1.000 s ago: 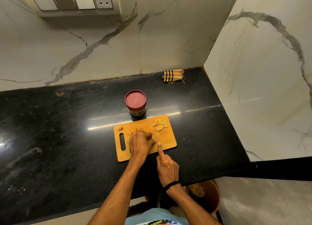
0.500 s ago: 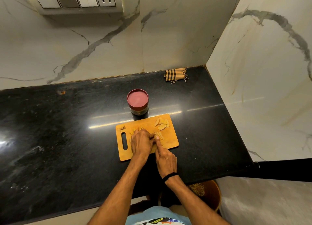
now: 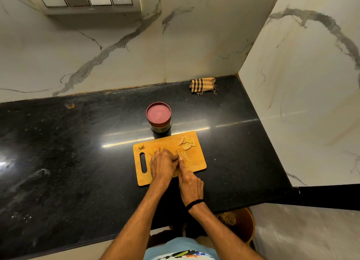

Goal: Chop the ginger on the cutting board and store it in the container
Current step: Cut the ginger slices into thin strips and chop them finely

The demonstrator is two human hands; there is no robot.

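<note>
The polished black table (image 3: 78,162) gives the wooden cutting board (image 3: 194,163) little hold, so a hard cut could skid it towards the lidded container (image 3: 158,115) just behind. The left hand (image 3: 163,165) curls its fingers down on ginger (image 3: 155,149) mid-board, right beside the small knife (image 3: 177,154) that the right hand (image 3: 190,181) grasps, forefinger along its back. A slip would likely nick those knuckles, and the loose slices (image 3: 187,142) at the far corner could be brushed off.

No writing can be read

The band on the round jar with a dark red lid (image 3: 158,114) is too small to make out. The colourful print on the pale blue garment (image 3: 183,254) at the bottom edge is cut off and blurred.
</note>
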